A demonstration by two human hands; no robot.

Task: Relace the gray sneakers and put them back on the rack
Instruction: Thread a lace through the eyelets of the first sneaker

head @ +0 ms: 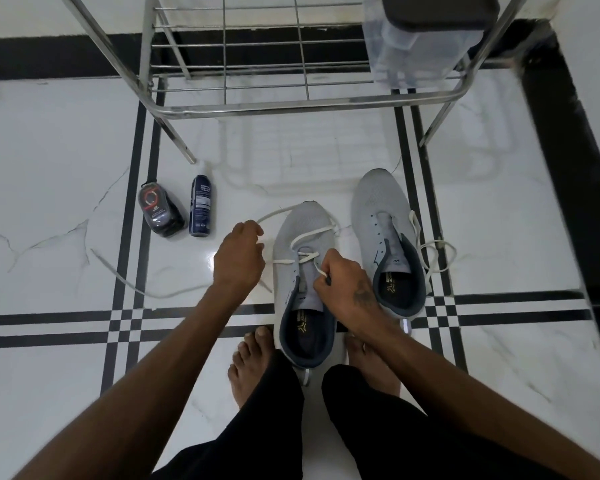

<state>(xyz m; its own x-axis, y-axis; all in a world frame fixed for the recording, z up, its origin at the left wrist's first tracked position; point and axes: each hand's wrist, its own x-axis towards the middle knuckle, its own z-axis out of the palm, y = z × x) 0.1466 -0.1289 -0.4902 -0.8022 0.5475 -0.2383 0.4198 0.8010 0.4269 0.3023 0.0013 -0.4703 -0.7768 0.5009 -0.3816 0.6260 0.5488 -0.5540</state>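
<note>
standing on the floor:
rack (302, 107): steel, beyond both sneakers
right sneaker (387, 237): loose lace beside it
left sneaker (303, 278): between bare feet
left hand (238, 256): curled, pinching lace (278, 211)
right hand (343, 284): pinching other lace end at eyelets
bottle (200, 206): left, by pouch (160, 213)

Navy spray can (200, 206) beside, seemingly, polish (160, 213)

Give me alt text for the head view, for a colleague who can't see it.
Both hands thread a white lace through the nearer gray mesh sneaker on a white marble floor: left hand pulls one end, right hand pinches the other. The second gray sneaker lies beside it, below a steel wire rack.
</note>
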